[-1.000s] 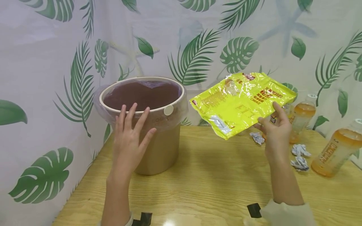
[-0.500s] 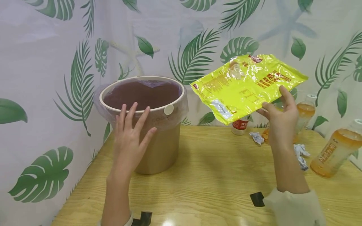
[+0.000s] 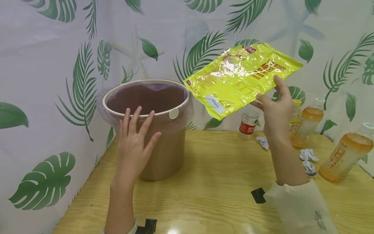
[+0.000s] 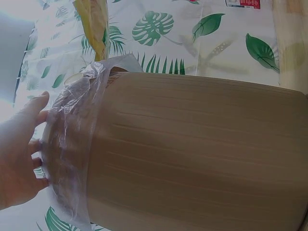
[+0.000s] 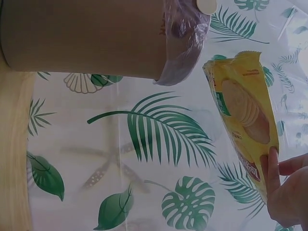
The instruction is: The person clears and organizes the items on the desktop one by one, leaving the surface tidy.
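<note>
Pinching the yellow packet by its near edge, our right grip holds it up near the bin, mostly leftward, long axis slanting up to the right. Our left grip's spread bin-side; actual contact's kinda hard to tell.

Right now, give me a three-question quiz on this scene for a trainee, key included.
1. Which of the two hands holds the yellow packet?
2. True or false: a translucent plastic liner hangs over the top of the bin.
3. Choose one. The red-labelled bottle stands on:
A. the bin
B. the table
C. the packet

Key: 1. The right hand; 2. True; 3. B.
</note>
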`<state>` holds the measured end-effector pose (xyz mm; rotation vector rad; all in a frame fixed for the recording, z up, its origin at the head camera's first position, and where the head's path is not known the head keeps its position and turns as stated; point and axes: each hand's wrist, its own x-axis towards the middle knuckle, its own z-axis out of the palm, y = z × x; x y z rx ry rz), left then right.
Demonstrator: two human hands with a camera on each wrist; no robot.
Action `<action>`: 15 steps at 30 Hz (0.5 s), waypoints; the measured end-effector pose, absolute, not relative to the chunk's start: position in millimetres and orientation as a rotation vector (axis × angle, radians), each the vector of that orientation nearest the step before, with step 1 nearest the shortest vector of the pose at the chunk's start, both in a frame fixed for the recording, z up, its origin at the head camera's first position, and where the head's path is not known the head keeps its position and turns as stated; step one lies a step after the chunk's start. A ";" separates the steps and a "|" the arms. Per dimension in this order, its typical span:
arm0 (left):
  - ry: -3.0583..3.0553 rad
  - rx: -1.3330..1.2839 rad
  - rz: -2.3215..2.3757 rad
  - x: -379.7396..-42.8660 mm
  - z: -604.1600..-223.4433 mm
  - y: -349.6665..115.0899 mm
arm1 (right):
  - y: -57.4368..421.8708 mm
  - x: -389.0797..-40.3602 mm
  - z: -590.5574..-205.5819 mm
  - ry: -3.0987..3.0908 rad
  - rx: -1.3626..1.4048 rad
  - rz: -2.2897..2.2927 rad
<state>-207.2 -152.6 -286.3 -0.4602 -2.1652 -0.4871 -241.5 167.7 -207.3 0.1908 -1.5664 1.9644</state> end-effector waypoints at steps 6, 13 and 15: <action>-2.162 -0.462 -0.492 -207.3 -286.5 -152.6 | 152.7 -249.0 -196.9 -1.602 0.225 1.931; -2.166 -0.460 -0.491 -207.0 -286.1 -152.6 | 133.3 -258.3 -183.8 -1.643 0.289 1.890; -2.171 -0.459 -0.488 -206.7 -286.1 -152.7 | 127.3 -260.9 -181.0 -1.651 0.308 1.886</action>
